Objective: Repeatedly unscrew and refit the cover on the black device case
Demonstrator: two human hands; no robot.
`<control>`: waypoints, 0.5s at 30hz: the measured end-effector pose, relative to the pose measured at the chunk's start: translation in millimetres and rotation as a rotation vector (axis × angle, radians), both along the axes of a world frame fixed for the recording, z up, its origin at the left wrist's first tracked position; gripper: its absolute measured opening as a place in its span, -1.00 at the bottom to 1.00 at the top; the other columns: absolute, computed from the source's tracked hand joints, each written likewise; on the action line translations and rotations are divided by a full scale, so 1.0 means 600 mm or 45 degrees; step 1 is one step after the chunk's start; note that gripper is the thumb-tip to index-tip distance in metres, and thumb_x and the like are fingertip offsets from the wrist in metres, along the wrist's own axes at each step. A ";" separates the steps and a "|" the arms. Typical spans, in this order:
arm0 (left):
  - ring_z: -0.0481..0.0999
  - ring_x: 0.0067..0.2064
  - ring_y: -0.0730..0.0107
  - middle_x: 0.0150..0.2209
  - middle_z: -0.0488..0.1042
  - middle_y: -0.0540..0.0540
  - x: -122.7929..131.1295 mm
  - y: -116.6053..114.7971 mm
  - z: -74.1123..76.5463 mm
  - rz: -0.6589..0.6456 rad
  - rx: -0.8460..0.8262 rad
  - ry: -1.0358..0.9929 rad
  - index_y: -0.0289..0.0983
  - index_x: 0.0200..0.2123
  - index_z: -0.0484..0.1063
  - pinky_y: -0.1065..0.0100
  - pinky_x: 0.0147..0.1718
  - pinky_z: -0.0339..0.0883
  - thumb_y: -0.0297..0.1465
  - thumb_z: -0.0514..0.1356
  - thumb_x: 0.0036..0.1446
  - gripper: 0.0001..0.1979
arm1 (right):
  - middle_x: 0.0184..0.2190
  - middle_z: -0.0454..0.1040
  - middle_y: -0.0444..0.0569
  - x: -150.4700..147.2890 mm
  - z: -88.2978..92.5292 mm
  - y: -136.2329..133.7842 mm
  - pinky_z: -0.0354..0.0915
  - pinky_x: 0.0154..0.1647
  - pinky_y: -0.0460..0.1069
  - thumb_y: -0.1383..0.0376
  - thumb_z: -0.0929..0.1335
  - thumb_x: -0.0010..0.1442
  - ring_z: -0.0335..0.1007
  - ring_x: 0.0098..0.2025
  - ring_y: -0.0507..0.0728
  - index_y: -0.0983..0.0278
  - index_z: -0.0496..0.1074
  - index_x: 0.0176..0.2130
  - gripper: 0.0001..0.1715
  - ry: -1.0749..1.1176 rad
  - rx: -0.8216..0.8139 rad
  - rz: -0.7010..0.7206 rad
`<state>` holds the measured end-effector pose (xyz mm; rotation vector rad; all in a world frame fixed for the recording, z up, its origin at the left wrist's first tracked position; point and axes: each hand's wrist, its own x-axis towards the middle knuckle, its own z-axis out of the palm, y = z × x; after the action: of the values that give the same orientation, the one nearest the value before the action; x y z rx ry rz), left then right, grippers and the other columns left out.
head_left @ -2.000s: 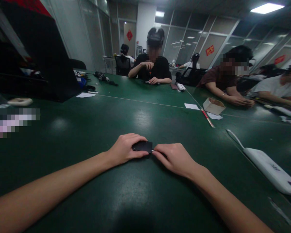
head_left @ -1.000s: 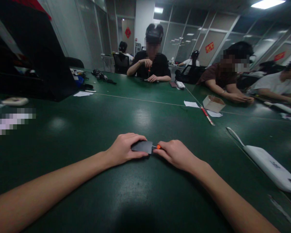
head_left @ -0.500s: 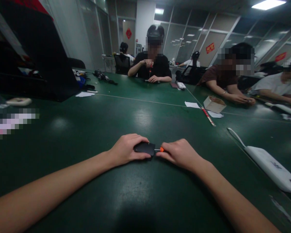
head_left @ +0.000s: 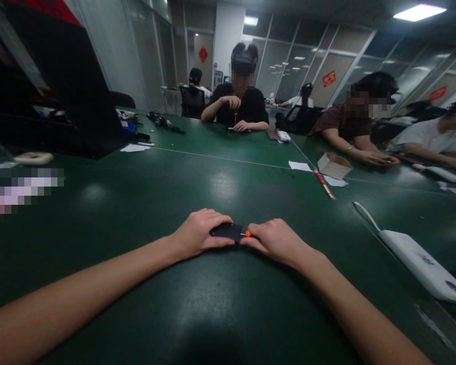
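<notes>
My left hand grips a small flat black case from its left side, thumb along the near edge and fingers over the far edge. In my right hand is a screwdriver, its orange collar showing at the fingertips and the rest of the handle hidden in the fist. The thin metal shaft points left and meets the right end of the black case. Whether the tip sits inside the case cannot be made out. Both hands are low over the green table.
A white power bank with a strap lies at the right. Farther back are an open box, a red stick-like packet and paper. A black panel stands at the left. Several people sit around the table, one holding a screwdriver.
My right hand has moved slightly left with the screwdriver, so less of the shaft shows between its collar and the case. My left hand stays nearly where it was.
</notes>
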<state>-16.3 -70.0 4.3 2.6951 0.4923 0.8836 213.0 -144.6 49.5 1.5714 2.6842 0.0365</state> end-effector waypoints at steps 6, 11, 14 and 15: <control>0.50 -0.13 0.24 -0.14 0.54 -0.14 0.001 0.000 0.009 -0.032 -0.205 -0.035 -0.28 -0.05 0.42 0.26 -0.14 0.34 -0.09 0.29 0.08 -0.52 | -0.42 0.55 -0.02 0.057 0.050 -0.004 0.20 -0.35 -0.04 0.09 0.26 0.34 0.45 -0.38 0.10 0.26 0.55 -0.34 -0.59 0.414 0.057 -0.037; 0.50 -0.16 0.23 -0.17 0.55 -0.15 0.003 0.000 0.011 0.008 -0.247 -0.042 -0.29 -0.09 0.46 0.25 -0.16 0.33 -0.05 0.31 0.03 -0.50 | -0.49 0.53 -0.06 0.055 0.074 -0.015 0.25 -0.49 -0.05 0.06 0.44 0.11 0.40 -0.49 0.09 0.27 0.53 -0.42 -0.68 1.014 0.374 -0.453; 0.51 -0.18 0.23 -0.19 0.56 -0.12 0.002 0.001 0.011 0.026 -0.259 -0.023 -0.27 -0.10 0.47 0.26 -0.18 0.32 -0.01 0.31 0.00 -0.48 | -0.50 0.53 -0.08 0.021 0.080 -0.027 0.27 -0.48 -0.05 0.10 0.45 0.12 0.41 -0.49 0.08 0.26 0.53 -0.45 -0.72 0.994 0.333 -0.376; 0.51 -0.19 0.23 -0.20 0.57 -0.12 0.002 0.001 0.011 0.024 -0.261 -0.020 -0.26 -0.10 0.48 0.27 -0.18 0.32 0.00 0.32 -0.02 -0.46 | -0.48 0.53 -0.08 0.010 0.081 -0.030 0.28 -0.44 -0.04 0.13 0.44 0.14 0.43 -0.47 0.08 0.25 0.54 -0.44 -0.75 0.936 0.316 -0.310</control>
<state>-15.0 -69.4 10.9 2.5002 0.5722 0.8109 218.8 -162.7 98.4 2.3642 3.0447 -0.2800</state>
